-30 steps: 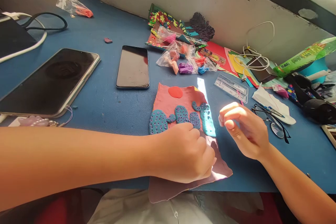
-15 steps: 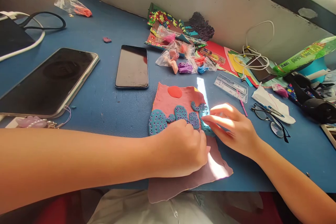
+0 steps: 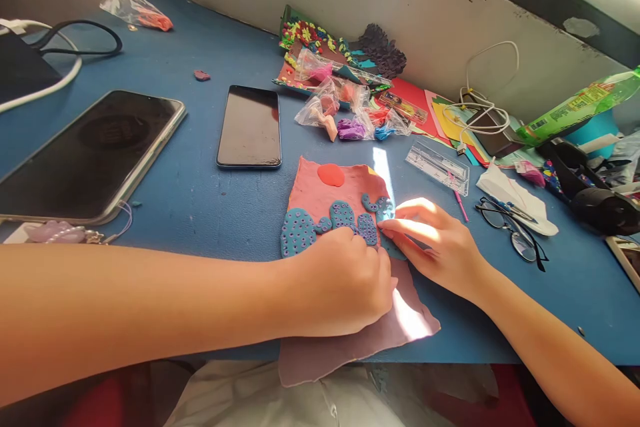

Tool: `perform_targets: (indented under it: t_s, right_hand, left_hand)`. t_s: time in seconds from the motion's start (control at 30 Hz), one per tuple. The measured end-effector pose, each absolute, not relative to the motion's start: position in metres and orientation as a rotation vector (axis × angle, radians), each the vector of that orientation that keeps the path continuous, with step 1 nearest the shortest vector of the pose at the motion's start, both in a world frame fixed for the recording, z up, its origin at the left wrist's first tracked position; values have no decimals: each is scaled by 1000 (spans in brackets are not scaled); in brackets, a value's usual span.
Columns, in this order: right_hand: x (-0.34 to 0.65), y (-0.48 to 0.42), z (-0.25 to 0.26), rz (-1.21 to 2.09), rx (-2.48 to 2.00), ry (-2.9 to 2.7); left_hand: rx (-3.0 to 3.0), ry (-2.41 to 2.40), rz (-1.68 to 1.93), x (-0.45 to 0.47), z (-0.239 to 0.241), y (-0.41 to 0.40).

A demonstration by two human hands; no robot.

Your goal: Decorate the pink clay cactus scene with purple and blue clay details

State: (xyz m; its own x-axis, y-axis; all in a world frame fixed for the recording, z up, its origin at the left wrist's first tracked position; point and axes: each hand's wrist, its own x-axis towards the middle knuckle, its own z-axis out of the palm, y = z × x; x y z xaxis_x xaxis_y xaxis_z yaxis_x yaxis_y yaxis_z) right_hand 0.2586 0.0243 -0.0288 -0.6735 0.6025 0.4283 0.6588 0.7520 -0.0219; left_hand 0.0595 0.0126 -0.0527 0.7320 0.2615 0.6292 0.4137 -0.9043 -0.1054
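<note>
Left hand point(image 3: 345, 287) curled in a fist over the middle of the clay picture point(image 3: 350, 181), its contents hidden; right hand point(image 3: 435, 243) touched the picture's right side, whether pinching I couldn't tell. Glasses point(image 3: 523, 245) lay farther right.

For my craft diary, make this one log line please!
left hand: curled over pink sheet | right hand: at rightmost blue piece | red disc: on sheet

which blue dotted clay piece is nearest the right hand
The rightmost blue dotted piece, at the right edge of the pink clay sheet: the right hand partly covers it, while the other dotted pieces sit farther left.
</note>
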Motion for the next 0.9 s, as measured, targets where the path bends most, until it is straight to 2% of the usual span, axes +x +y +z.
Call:
perform_targets:
  t_s: [0.9]
  right_hand:
    - [258,23,-24,-122,-863,-2569]
  left_hand:
    - [-2703,-507,-880,58,-52,12]
